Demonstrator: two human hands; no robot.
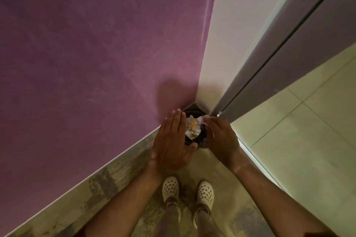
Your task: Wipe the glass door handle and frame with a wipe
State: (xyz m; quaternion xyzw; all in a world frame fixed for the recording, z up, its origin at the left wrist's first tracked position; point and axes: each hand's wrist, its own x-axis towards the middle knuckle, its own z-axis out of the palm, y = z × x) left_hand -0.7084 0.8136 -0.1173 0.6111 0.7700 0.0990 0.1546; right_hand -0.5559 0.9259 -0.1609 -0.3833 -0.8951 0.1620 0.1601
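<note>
Standing nearest, two pale perforated clogs (187,193) on a mottled floor (107,184), toes pointing toward the far corner. Reaching forward from the near edge, two bare forearms, converging over a small dark bin (194,138) tucked into that corner.

Hovering over the bin's left side, the left hand (171,142), palm down, fingers straight and lying together, thumb spread off to the right near the bin's rim; holding nothing. Whether touching the bin or only floating above it, not clear.

Reaching in from the right, the right hand (221,138), fingers curled, fingertips pinching a small pale wipe (202,120) right above the bin's far rim. Lying inside the bin just beneath, crumpled whitish and yellowish paper waste (192,127), sitting between the two hands.

Rising on the left beyond the hands, a purple wall (86,44) carrying the hands' shadow near the corner. Meeting it at the corner, a white wall (231,34). Running up and away on the right, the grey door frame (289,54) with a dark seam along its length, well apart from the wipe. Spreading on the far right, pale floor tiles (308,121).
</note>
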